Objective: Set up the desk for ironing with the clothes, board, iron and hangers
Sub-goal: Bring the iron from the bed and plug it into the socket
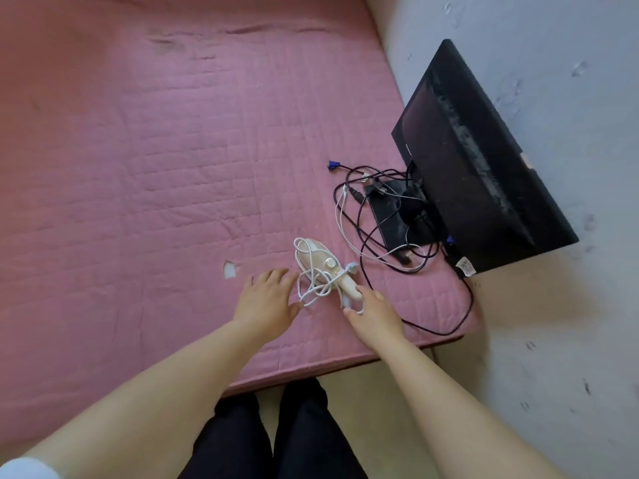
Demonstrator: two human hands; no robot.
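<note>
Reaching over the pink-covered tabletop point(138, 167), both hands are spread: the left hand point(266, 295) flat beside the iron point(321, 267), the right hand point(375, 311) touching its handle end without gripping, seemingly to free the white cord point(313, 288) wrapped around it. Beyond them stands a monitor point(484, 160); its sticker is unreadable.

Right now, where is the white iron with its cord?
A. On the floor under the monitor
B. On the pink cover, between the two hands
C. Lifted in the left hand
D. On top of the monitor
B: the iron lies on the pink cover, its cord looped around it, with the left hand and the right hand on either side of it.
</note>
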